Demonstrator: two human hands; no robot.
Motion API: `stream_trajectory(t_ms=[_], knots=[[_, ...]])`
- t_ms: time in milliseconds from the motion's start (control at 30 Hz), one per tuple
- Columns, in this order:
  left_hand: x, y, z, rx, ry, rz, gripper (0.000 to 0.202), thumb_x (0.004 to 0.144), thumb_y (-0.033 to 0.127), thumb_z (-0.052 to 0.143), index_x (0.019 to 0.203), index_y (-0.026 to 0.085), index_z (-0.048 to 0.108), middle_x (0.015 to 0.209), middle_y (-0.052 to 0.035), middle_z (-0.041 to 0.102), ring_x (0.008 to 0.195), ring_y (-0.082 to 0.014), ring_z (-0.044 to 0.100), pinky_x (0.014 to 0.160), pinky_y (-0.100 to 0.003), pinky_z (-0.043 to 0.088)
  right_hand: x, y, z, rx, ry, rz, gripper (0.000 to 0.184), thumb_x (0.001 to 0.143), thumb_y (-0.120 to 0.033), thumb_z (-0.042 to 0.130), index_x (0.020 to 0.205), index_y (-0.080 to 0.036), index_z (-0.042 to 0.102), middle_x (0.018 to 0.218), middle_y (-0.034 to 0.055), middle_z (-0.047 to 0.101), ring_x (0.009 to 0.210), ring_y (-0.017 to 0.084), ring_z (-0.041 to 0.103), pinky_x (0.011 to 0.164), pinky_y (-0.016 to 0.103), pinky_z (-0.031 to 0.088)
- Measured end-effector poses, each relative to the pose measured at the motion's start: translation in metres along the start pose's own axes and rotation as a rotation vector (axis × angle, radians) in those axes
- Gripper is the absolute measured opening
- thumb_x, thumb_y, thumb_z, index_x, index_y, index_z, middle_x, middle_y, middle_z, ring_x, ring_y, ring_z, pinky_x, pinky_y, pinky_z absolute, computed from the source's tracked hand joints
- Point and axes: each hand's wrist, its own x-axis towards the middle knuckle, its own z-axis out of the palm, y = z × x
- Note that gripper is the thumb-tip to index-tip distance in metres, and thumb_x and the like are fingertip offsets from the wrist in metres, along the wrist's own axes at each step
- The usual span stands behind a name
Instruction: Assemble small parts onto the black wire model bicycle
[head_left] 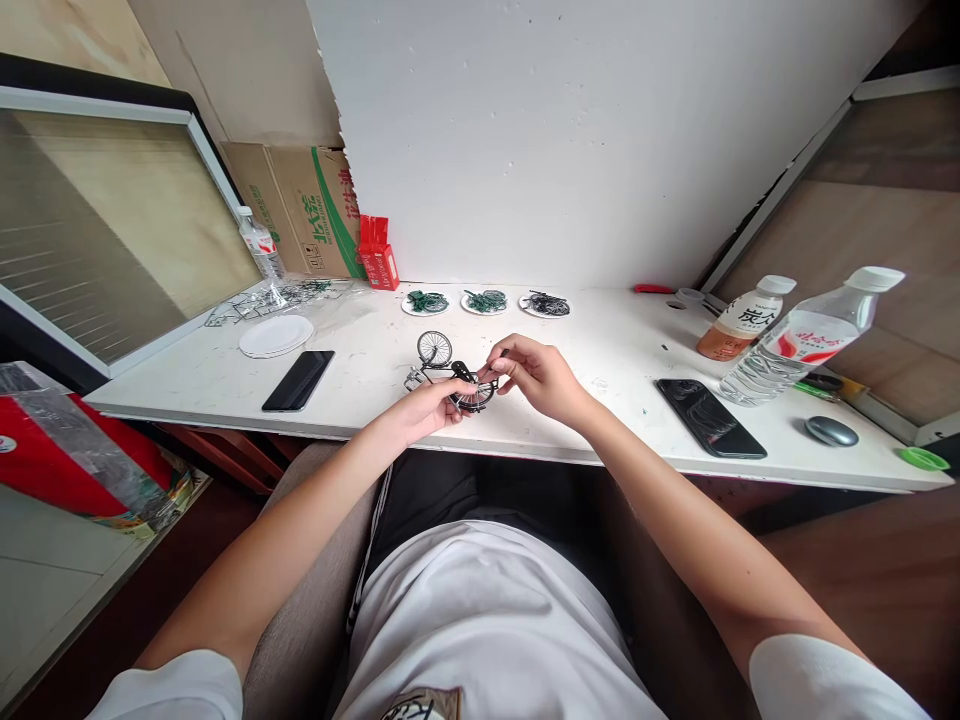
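Near the middle front edge of the desk [375,400], my left hand [426,408] pinches the miniature bicycle [463,372] between its fingers, and my right hand [541,380], its fingers narrowed, appears to hold a small dark piece [504,354]; I'd judge a light left grip and tiny right-hand movements best for thin parts. By the back edge, the left plate [425,313] and middle plate [484,312] carry green pieces [486,300], the right plate [546,315] black pieces [546,303]; the tall bottle [814,335] near the right edge holds clear liquid.
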Motion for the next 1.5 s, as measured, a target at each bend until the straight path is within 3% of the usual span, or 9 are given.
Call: stream_trajectory(t_ms=[300,567,667,867,1067,1200,1300,1500], knots=[[0.001,-0.005,-0.003,0.038,-0.005,0.025,0.024,0.068,0.022,0.092,0.088,0.016,0.08,0.093,-0.0098,0.078,0.077,-0.0151,0.064,0.062,-0.027,0.036,-0.001,-0.002,0.002,-0.075,-0.012,-0.006,0.036,0.104,-0.061,0.061,0.103,-0.025,0.065,0.099,0.0057,0.079,0.097,0.024,0.08,0.074,0.034,0.068],[0.003,-0.007,-0.005,0.077,-0.032,0.018,0.026,0.067,0.024,0.094,0.088,0.015,0.082,0.093,-0.0105,0.079,0.08,-0.0159,0.066,0.061,-0.026,0.038,-0.003,-0.006,0.001,-0.183,-0.032,-0.056,0.026,0.108,-0.046,0.054,0.102,-0.025,0.066,0.096,0.0044,0.078,0.092,0.022,0.079,0.076,0.035,0.068],[0.003,-0.006,-0.004,0.04,-0.003,0.021,0.025,0.068,0.021,0.093,0.088,0.015,0.081,0.094,-0.0109,0.079,0.081,-0.016,0.066,0.061,-0.027,0.037,-0.002,-0.003,0.002,-0.213,-0.03,-0.049,0.026,0.109,-0.047,0.053,0.103,-0.025,0.067,0.1,0.0047,0.078,0.093,0.022,0.078,0.078,0.037,0.069],[0.007,-0.005,-0.005,-0.032,0.054,0.011,0.021,0.07,0.018,0.091,0.087,0.014,0.079,0.096,-0.0106,0.079,0.081,-0.0151,0.066,0.06,-0.026,0.036,-0.001,0.003,0.005,-0.245,0.048,-0.046,0.037,0.107,-0.06,0.054,0.111,-0.026,0.068,0.11,0.0063,0.079,0.096,0.023,0.076,0.081,0.038,0.068],[0.01,-0.008,-0.009,-0.051,0.075,0.025,0.022,0.07,0.02,0.093,0.085,0.015,0.078,0.098,-0.0113,0.079,0.084,-0.0166,0.069,0.06,-0.025,0.038,0.002,0.014,-0.003,-0.327,0.209,-0.092,0.042,0.107,-0.063,0.052,0.115,-0.025,0.069,0.117,0.0095,0.077,0.107,0.026,0.074,0.084,0.038,0.064],[0.01,-0.008,-0.009,-0.04,0.077,0.038,0.02,0.071,0.02,0.093,0.083,0.014,0.078,0.095,-0.0115,0.079,0.083,-0.0166,0.069,0.059,-0.025,0.038,0.008,0.032,-0.016,-0.425,0.271,0.001,0.046,0.109,-0.059,0.048,0.128,-0.021,0.068,0.11,0.011,0.078,0.101,0.026,0.073,0.082,0.037,0.06],[0.009,-0.007,-0.008,-0.034,0.078,0.041,0.02,0.071,0.019,0.093,0.084,0.014,0.079,0.095,-0.0118,0.08,0.084,-0.0172,0.069,0.059,-0.025,0.038,0.01,0.046,-0.025,-0.591,0.237,0.13,0.047,0.111,-0.046,0.046,0.143,-0.016,0.065,0.098,0.0108,0.079,0.092,0.026,0.073,0.087,0.038,0.056],[0.008,-0.007,-0.009,-0.031,0.073,0.04,0.022,0.07,0.019,0.094,0.085,0.013,0.079,0.095,-0.0118,0.08,0.083,-0.0167,0.07,0.06,-0.025,0.039,0.006,0.065,-0.027,-0.886,0.087,0.356,0.038,0.106,-0.034,0.057,0.134,-0.016,0.074,0.105,0.0128,0.081,0.094,0.026,0.073,0.08,0.031,0.049]])
